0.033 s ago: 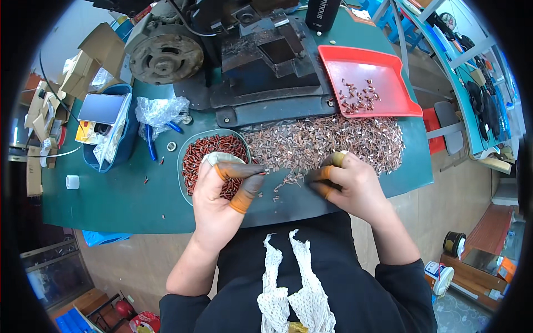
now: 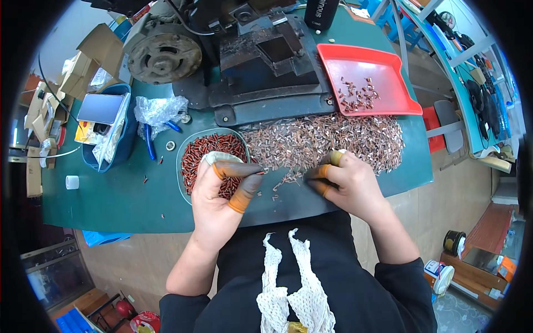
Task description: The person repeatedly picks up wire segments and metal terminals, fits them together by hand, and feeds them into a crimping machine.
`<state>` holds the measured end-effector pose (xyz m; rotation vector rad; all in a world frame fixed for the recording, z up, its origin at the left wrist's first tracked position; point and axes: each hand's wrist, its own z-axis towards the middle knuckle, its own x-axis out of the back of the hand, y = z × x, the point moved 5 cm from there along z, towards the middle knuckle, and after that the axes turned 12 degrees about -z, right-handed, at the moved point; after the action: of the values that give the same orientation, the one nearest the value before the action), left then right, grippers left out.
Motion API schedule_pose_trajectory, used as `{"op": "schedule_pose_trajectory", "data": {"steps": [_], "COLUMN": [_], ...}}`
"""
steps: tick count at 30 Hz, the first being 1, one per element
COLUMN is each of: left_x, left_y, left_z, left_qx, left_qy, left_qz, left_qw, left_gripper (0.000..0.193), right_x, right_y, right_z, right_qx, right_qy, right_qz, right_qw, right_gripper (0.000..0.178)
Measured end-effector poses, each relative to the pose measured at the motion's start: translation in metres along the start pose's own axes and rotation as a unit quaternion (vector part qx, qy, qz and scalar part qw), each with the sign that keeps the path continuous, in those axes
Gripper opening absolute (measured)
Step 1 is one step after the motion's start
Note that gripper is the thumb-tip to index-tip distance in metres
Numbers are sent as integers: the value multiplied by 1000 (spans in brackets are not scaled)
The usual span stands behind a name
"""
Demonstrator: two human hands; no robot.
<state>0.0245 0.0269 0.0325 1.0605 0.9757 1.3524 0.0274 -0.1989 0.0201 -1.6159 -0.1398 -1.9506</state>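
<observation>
My left hand (image 2: pixel 222 186), with orange and dark rubber cots on its fingers, pinches a small red part (image 2: pixel 262 172) between thumb and forefinger tips. It hovers over the right side of a pale green tub (image 2: pixel 181 180) holding many small red-and-metal parts (image 2: pixel 214 147). My right hand (image 2: pixel 347 180) has similar cots and its fingertips are pressed together. What they hold, if anything, is hidden. That hand is at the near edge of a wide heap of small copper-coloured metal pieces (image 2: pixel 288 141). A few loose pieces (image 2: pixel 290 177) lie between the hands.
A dark machine (image 2: pixel 272 72) with a motor (image 2: pixel 164 58) stands behind the heap. At its right, a red tray (image 2: pixel 383 61) holds some small parts. Leftward on the green table (image 2: pixel 111 200) are a blue basket (image 2: pixel 123 139), plastic wrap (image 2: pixel 158 111), blue-handled pliers (image 2: pixel 150 143) and a white roll (image 2: pixel 72 182).
</observation>
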Motion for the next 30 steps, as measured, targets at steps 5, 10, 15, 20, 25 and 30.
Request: {"op": "schedule_pose_trajectory", "data": {"steps": [5, 10, 15, 20, 25, 30], "left_x": [0, 8, 5, 5, 10, 9], "left_y": [-4, -11, -11, -12, -11, -15], "left_z": [-2, -7, -5, -7, -8, -7], "left_qx": [15, 33, 28, 22, 24, 25], "left_qy": [1, 14, -3, -4, 19, 10], "left_qz": [-14, -29, -40, -35, -49, -31], "left_qw": [1000, 999, 999, 999, 998, 999], "left_gripper": [16, 15, 14, 13, 13, 15], "right_x": [-5, 3, -10, -13, -6, -2], "right_y": [-8, -8, -6, -13, -15, -15], "right_z": [4, -4, -9, -11, -22, -31], "right_qx": [5, -46, -36, -7, 56, 30], "right_qy": [9, -26, 8, 17, 20, 7], "right_qz": [-33, 33, 6, -48, -46, -41], "right_qw": [999, 998, 999, 999, 997, 999], "right_gripper": [15, 17, 18, 17, 24, 34]}}
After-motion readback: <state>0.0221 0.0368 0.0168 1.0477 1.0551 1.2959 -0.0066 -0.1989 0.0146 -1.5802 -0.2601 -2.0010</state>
